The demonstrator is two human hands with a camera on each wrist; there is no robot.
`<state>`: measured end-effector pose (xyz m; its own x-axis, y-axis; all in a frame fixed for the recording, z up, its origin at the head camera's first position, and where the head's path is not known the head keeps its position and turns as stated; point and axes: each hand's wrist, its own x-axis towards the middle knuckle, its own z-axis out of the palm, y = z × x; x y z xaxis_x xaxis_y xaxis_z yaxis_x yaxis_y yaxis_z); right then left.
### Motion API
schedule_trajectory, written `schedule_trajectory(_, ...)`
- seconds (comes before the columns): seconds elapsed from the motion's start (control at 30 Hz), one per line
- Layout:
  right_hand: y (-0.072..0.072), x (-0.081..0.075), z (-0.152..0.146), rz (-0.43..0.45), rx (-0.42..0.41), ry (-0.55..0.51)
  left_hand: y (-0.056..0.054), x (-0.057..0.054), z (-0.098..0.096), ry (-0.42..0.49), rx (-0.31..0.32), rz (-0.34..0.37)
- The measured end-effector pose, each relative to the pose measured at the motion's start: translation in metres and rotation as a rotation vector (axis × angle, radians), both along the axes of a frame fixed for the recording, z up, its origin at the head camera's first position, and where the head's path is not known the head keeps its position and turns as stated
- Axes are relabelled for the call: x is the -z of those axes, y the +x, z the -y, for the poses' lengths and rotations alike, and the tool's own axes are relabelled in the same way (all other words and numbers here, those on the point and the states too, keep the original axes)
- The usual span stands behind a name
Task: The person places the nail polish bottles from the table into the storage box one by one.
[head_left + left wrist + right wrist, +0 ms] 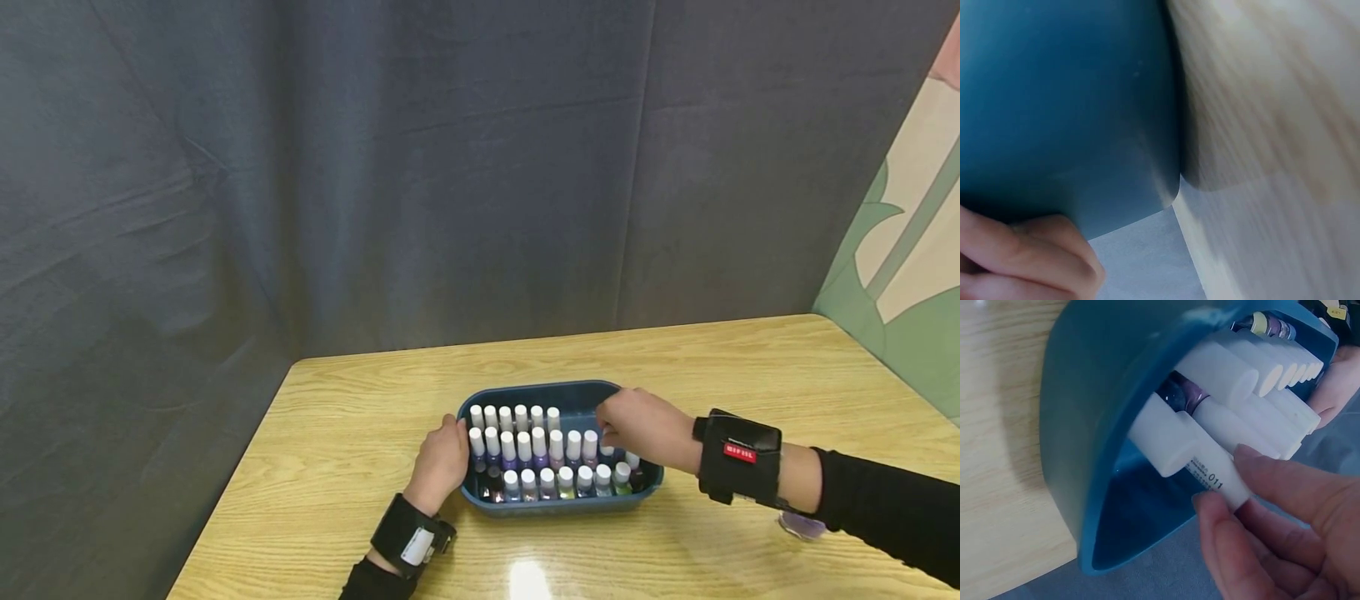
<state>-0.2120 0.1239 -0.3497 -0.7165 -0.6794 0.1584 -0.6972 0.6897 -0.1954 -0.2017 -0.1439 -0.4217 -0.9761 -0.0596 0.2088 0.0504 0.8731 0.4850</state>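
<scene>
A dark blue oblong bin (558, 507) holds several rows of nail polish bottles (538, 442), mostly with white caps. My left hand (438, 458) grips the bin's left end; curled fingers (1041, 256) show against its wall in the left wrist view. Over the bin's right end, my right hand (648, 429) pinches the white cap of one nail polish bottle (1215, 467), marked 011, between thumb and fingers. That bottle leans beside another white cap (1163, 437). Its lower part is hidden among its neighbours.
A purple round object (802, 525) lies on the wooden table (360, 417), partly covered by my right forearm. Behind the table hangs a grey cloth (465, 208). A patterned curtain (915, 242) is at the far right.
</scene>
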Motion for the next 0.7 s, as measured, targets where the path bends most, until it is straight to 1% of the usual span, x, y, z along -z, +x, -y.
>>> schedule_trajectory(0.13, -0.001, 0.0, -0.001, -0.034, -0.005, 0.029, 0.001, 0.0, 0.0, -0.01, -0.008, -0.019)
schedule_trajectory(0.27, 0.001, -0.004, -0.004, -0.075, 0.021, 0.085, 0.0, -0.001, 0.001, -0.007, -0.016, -0.017)
schedule_trajectory(0.4, 0.004, -0.014, -0.013, -0.102, 0.057, 0.116, -0.001, 0.0, 0.001, -0.01, -0.02, -0.021)
schedule_trajectory(0.53, 0.01, -0.025, -0.034, -0.125, 0.085, 0.121, -0.001, 0.001, 0.0, -0.012, -0.015, -0.026)
schedule_trajectory(0.57, 0.012, -0.027, -0.042, -0.119, 0.094, 0.13, 0.0, 0.001, 0.0, -0.01, -0.014, -0.026)
schedule_trajectory(0.63, 0.016, -0.028, -0.061, -0.078, 0.112, 0.169, 0.0, 0.002, -0.001, -0.004, -0.01, -0.017)
schedule_trajectory(0.7, 0.02, -0.027, -0.082, 0.01, 0.141, 0.233, 0.0, 0.002, -0.001, -0.004, -0.007, -0.017)
